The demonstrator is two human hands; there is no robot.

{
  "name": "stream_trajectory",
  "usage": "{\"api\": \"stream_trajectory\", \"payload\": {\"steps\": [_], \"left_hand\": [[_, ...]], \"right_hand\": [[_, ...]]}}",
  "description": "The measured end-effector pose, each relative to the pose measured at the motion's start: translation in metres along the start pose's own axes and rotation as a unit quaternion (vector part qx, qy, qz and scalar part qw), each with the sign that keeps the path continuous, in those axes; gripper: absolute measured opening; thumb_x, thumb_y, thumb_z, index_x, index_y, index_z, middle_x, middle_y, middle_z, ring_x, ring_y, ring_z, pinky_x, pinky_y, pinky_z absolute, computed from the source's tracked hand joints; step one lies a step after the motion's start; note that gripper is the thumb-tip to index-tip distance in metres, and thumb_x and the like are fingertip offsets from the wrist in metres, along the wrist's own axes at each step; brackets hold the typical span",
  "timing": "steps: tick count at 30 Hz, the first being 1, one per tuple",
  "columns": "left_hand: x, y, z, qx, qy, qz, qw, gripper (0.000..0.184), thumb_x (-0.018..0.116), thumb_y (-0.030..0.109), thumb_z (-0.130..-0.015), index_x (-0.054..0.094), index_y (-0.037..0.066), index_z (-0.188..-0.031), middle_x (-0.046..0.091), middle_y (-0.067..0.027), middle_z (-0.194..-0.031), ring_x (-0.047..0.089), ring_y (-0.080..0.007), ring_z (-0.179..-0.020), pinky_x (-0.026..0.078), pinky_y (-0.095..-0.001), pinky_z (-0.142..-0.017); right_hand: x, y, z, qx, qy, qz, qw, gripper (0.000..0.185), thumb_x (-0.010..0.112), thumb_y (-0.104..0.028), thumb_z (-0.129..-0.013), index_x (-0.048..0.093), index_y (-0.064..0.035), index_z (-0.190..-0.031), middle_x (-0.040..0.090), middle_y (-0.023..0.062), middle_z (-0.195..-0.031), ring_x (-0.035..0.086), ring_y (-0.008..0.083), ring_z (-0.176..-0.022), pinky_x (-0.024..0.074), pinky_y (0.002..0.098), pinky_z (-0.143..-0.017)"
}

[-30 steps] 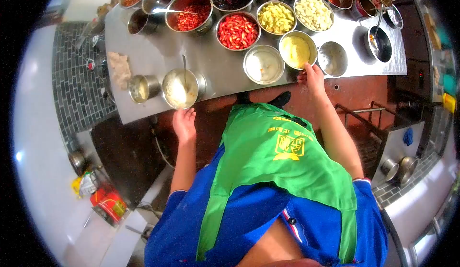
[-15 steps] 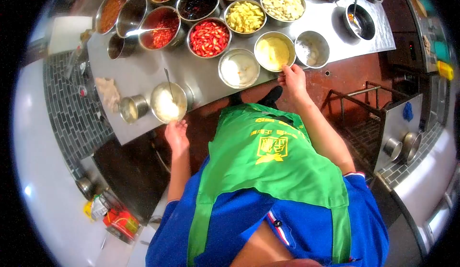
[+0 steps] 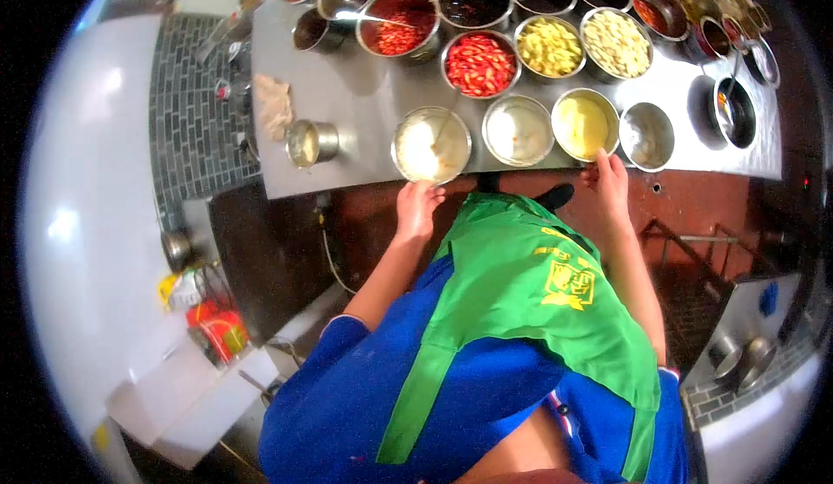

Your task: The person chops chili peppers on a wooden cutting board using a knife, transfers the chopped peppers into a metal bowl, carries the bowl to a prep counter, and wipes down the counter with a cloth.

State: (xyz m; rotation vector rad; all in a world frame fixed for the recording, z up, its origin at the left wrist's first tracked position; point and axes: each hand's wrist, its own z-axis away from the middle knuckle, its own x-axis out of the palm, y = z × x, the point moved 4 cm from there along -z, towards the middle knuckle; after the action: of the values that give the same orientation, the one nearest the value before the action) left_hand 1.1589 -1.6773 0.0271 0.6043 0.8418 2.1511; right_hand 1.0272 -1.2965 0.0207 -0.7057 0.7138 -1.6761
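Note:
My left hand [image 3: 417, 210] pinches the near rim of a steel bowl [image 3: 427, 165] with white contents and a thin utensil handle leaning in it. Just right of that stands another steel bowl [image 3: 518, 147] with whitish contents. My right hand [image 3: 610, 184] has its fingers closed on the near rim of a steel bowl with pale yellow contents [image 3: 582, 124]. At its right side is a steel bowl [image 3: 646, 141] showing a greyish inside. All of these bowls form a row along the near edge of the steel table [image 3: 373, 76].
Behind the row are bowls of red chopped peppers [image 3: 480, 65], yellow pieces [image 3: 550, 46] and pale pieces [image 3: 617, 43]. A small steel pot [image 3: 311, 143] and a beige cloth [image 3: 274, 106] lie at left. A dark bowl [image 3: 736, 115] with a utensil is at right.
The bowl with white contents has moved right along the table with my left hand, closer to the neighbouring bowl. My right hand stays at the yellow bowl's rim. The head view has turned.

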Motion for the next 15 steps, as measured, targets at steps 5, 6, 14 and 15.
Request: {"api": "stream_trajectory", "payload": {"steps": [5,6,14,15], "left_hand": [[0.014,-0.001,0.008,-0.052,-0.111,-0.045,0.991,0.024,0.058,0.018,-0.099,0.059,-0.002,-0.112,0.066,-0.0142,-0.105,0.067,-0.025,-0.092,0.056,-0.0373,-0.081],[0.014,-0.002,0.009,-0.052,-0.141,-0.084,0.985,0.028,0.06,0.021,-0.099,0.059,-0.001,-0.115,0.065,-0.012,-0.107,0.066,-0.0221,-0.094,0.056,-0.036,-0.082],[-0.038,-0.083,0.009,-0.018,-0.352,-0.392,0.85,0.062,0.07,0.039,-0.091,0.053,0.003,-0.138,0.051,-0.0156,-0.142,0.041,-0.0287,-0.137,0.032,-0.0417,-0.116],[-0.057,-0.093,0.005,-0.043,-0.319,-0.404,0.856,0.063,0.07,0.042,-0.09,0.055,0.004,-0.138,0.054,-0.0175,-0.138,0.044,-0.0293,-0.135,0.034,-0.0413,-0.114]], "right_hand": [[-0.017,0.014,0.013,-0.062,-0.026,0.12,0.99,0.03,0.055,-0.037,-0.102,0.056,-0.0096,-0.092,0.057,0.0005,-0.077,0.053,0.0081,-0.063,0.0417,0.0239,-0.057],[-0.02,0.021,0.017,-0.041,-0.036,0.15,0.987,0.031,0.056,-0.038,-0.102,0.057,-0.008,-0.093,0.058,0.0008,-0.08,0.053,0.0091,-0.068,0.0432,0.0263,-0.06],[-0.085,0.137,0.088,0.457,-0.068,-0.245,0.853,0.043,0.067,-0.032,-0.095,0.06,-0.0018,-0.125,0.067,0.0137,-0.113,0.062,0.0233,-0.1,0.0509,0.0383,-0.088],[-0.096,0.143,0.092,0.419,-0.062,-0.157,0.892,0.043,0.067,-0.032,-0.095,0.06,-0.0018,-0.125,0.067,0.0137,-0.113,0.062,0.0234,-0.1,0.0509,0.0383,-0.088]]}}
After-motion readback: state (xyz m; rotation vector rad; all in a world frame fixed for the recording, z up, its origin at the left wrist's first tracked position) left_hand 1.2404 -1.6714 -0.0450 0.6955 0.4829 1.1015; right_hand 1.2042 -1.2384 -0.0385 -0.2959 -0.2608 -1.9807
